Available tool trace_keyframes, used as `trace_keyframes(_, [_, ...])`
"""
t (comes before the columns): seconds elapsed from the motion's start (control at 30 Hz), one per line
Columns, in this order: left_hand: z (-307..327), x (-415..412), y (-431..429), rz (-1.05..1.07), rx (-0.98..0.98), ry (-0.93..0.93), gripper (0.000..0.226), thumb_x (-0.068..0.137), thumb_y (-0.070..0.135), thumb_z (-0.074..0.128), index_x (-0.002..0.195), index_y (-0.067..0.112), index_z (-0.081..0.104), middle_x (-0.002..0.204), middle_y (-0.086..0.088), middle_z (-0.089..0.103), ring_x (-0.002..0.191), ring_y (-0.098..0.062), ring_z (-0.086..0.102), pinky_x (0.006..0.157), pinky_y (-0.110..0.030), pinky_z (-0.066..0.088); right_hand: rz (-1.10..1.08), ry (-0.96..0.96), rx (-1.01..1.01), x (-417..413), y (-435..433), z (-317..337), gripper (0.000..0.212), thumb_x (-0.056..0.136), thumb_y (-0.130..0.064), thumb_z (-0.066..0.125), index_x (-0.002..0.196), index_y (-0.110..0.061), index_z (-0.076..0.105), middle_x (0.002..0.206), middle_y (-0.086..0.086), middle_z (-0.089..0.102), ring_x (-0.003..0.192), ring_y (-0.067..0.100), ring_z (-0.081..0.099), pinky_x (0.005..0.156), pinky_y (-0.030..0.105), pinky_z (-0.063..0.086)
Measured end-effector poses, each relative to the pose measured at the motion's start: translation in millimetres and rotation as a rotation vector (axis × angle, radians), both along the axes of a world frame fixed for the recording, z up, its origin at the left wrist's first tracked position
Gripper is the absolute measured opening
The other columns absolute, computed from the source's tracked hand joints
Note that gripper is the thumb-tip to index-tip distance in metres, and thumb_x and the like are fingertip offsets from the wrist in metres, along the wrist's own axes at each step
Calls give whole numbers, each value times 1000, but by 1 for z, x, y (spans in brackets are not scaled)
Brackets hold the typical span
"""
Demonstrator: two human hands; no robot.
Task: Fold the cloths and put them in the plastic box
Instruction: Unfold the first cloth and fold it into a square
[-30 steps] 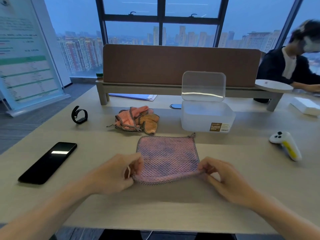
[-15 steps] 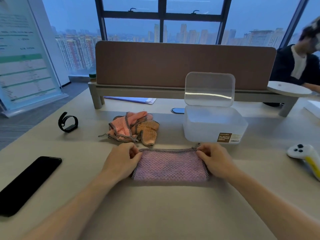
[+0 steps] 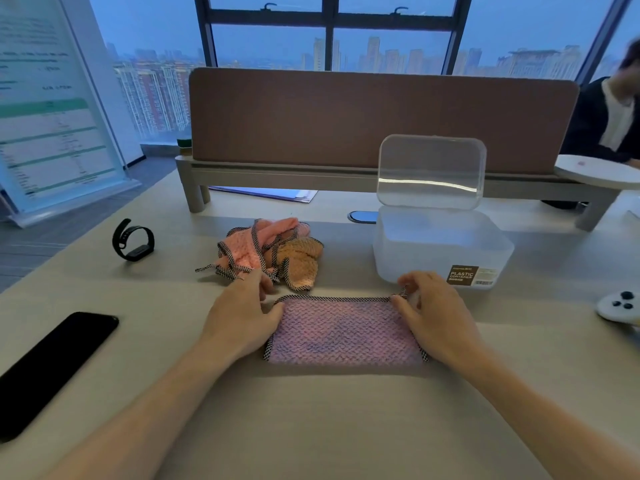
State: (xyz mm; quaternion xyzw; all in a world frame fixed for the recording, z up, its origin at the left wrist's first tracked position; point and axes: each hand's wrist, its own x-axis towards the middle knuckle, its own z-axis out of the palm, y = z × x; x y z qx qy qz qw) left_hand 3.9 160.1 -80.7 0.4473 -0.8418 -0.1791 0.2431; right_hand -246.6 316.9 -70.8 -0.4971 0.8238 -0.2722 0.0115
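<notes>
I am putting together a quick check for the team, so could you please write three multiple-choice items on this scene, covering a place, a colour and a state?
1. Where is the heap of unfolded cloths?
A. Left of the plastic box
B. Inside it
C. On the phone

2. What colour is the cloth between the hands?
A. Green
B. Pinkish purple
C. White

3. How is the box lid?
A. Shut
B. Lying on the table
C. Standing open

Answers: 1 A, the heap lies on the table beside the box. 2 B, with checked trim. 3 C, upright behind the box.
</notes>
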Motion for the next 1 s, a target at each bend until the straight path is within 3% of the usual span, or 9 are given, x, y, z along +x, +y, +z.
trace_keyframes(0.1, [6,-7,-4,-20,28,-121,29,86,45,74,102,25,61,99,8,59,94,-14,57,83,-33,52,157,228,-18,30,3,9,54,96,-53,54,143,-26,49,145,-4,47,135,17,44,113,37,40])
trace_keyframes(0.2, [16,-18,-5,-46,141,-198,20,88,35,73,82,22,59,85,6,59,85,-17,55,66,-28,39,390,252,171,67,2,-5,69,96,-70,30,156,-38,25,168,-9,17,155,18,12,127,46,15])
trace_keyframes(0.33, [30,-23,-2,-116,383,-113,14,92,23,70,86,14,61,85,1,61,77,-14,52,70,-32,41,382,216,331,72,-1,-29,81,91,-81,12,160,-41,-2,170,-13,-6,157,14,-12,127,47,-7])
trace_keyframes(0.53, [41,-25,8,-93,557,149,26,94,36,69,105,17,55,103,-16,69,83,-24,65,67,-42,56,412,190,322,72,-2,-25,80,92,-79,12,160,-40,-6,170,-13,-8,156,13,-16,127,50,-8])
trace_keyframes(0.6, [54,-35,8,-71,557,240,25,93,34,71,107,17,57,105,-12,69,90,-25,69,75,-44,59,436,23,232,69,2,-15,77,94,-76,20,160,-40,5,170,-15,2,156,7,-8,128,46,-3])
trace_keyframes(0.67, [70,-51,10,-88,607,328,26,92,28,73,110,15,61,108,-1,66,99,-22,66,81,-40,57,375,-180,-11,63,7,1,67,96,-68,35,155,-37,32,162,-14,32,152,4,21,126,35,18])
trace_keyframes(0.77, [83,-84,21,-115,587,314,32,87,28,78,112,15,63,108,1,64,97,-15,62,81,-37,55,184,-570,-312,52,16,30,39,93,-54,58,117,-25,68,111,-7,73,102,6,68,92,30,53])
trace_keyframes(0.87, [80,-115,35,-136,642,258,24,83,24,78,100,15,64,98,-6,69,80,-19,61,66,-32,52,154,-1005,-227,44,22,46,57,75,-58,74,115,-19,66,93,9,77,77,22,75,67,37,61])
trace_keyframes(1.0, [69,-140,52,-183,684,184,23,86,17,74,77,20,53,84,-10,62,66,-22,57,60,-32,47,117,-1033,-27,36,28,41,54,74,-37,88,119,-22,63,104,3,78,84,16,77,68,37,64])
